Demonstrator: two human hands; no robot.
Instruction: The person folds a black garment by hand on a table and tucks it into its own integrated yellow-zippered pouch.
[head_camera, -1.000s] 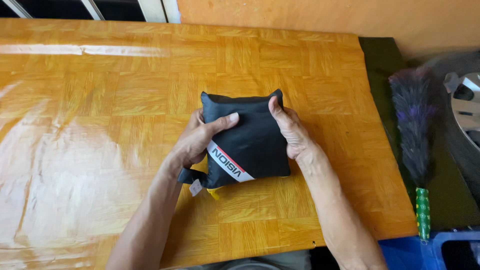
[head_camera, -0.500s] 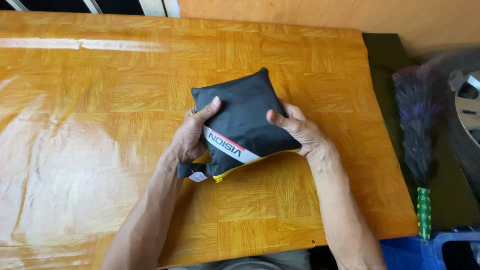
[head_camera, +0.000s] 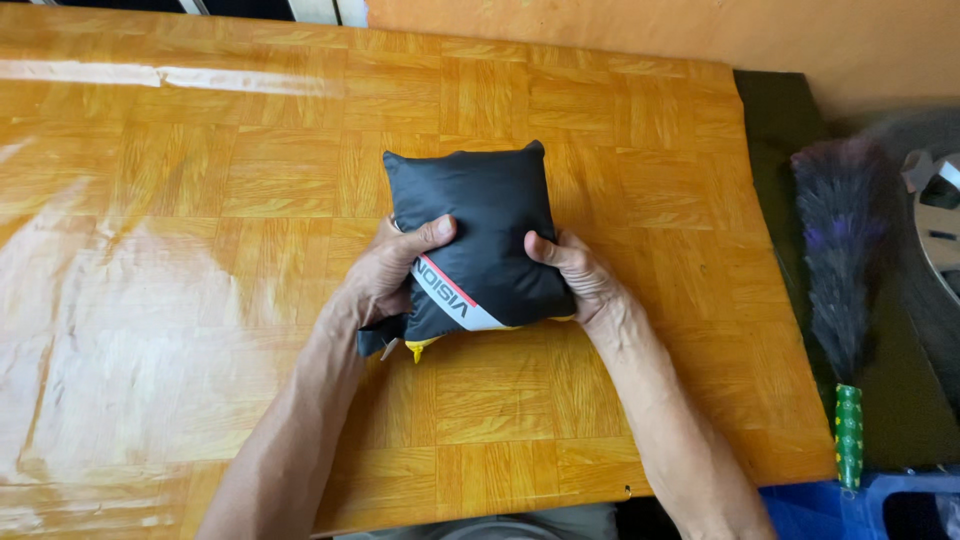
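Glossy orange parquet covers the table (head_camera: 200, 250), which fills most of the view and runs out well beyond both hands on the left; a plain wall rises past its far edge; off the right edge, well apart from the right hand, a dark feather duster (head_camera: 838, 240) lies with its green handle pointing toward the person. Between the two hands sits a black folded bag (head_camera: 480, 220), stuffed into a plump square packet, with a white and red strip near its lower edge and a bit of yellow showing underneath; its longer side runs away from the person, slightly tilted. The left hand (head_camera: 385, 275) is clamped on the packet's lower left side, thumb on top; the right hand (head_camera: 580, 285) is clamped on the lower right side, thumb pressing the top; both are equally near, and most of the packet lies beyond the fingers.
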